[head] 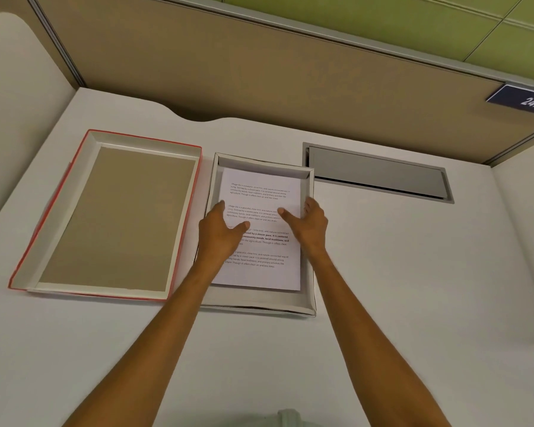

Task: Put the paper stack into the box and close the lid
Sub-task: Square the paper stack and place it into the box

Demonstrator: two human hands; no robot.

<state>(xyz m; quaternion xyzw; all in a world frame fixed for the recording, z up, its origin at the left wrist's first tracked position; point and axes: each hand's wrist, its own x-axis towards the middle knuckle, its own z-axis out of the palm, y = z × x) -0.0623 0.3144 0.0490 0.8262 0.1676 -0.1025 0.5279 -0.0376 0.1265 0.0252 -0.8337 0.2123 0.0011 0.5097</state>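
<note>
On the white table [383,303], near its far edge, a grey metal cable hatch [378,174] is set flush into the surface, just right of the box [309,241] and apart from it. Behind the table rises a tan partition panel [259,72] with a dark blue plate [520,100] at its right end that reads "247". Left of the box, just beside it, lies the lid [105,217], turned upside down: red on the outside, white inner walls and a brown cardboard inside face. Nothing lies on or across the lid or the box opening apart from the person's arms. The box is a shallow white tray, open at the top, and the paper stack [262,272] is inside it, lying flat and close to its right wall, with a band of bare box floor at the far end. The top sheet carries four blocks of small black print, one in bold; parts can be read, such as "Village life is a peaceful, close-knit" and "by a slower pace, it is centered". The left hand [221,229] rests on the left side of the stack, fingers spread and thumb pointing right over the print. The right hand [307,223] is at the stack's right edge, thumb laid on the sheet, fingers curled down by the box wall. Both hands are open, not clamped on the paper.
</note>
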